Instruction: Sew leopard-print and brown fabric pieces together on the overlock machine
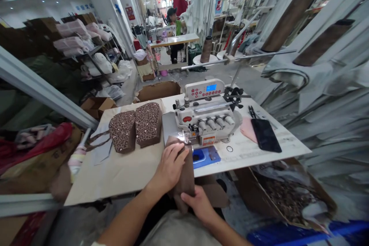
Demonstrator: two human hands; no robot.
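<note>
A brown fabric piece lies lengthwise from the needle area of a white overlock sewing machine down over the table's front edge. My left hand rests on top of the fabric near the presser foot, fingers together and pressing it flat. My right hand grips the fabric's lower end below the table edge, fingers closed round it. Two stacks of leopard-print cut pieces sit on the table to the left of the machine.
A black phone and a pink piece lie right of the machine. A cardboard box with patterned scraps stands at lower right. Thread cones and hanging fabric fill the right. Another person sits at a far table.
</note>
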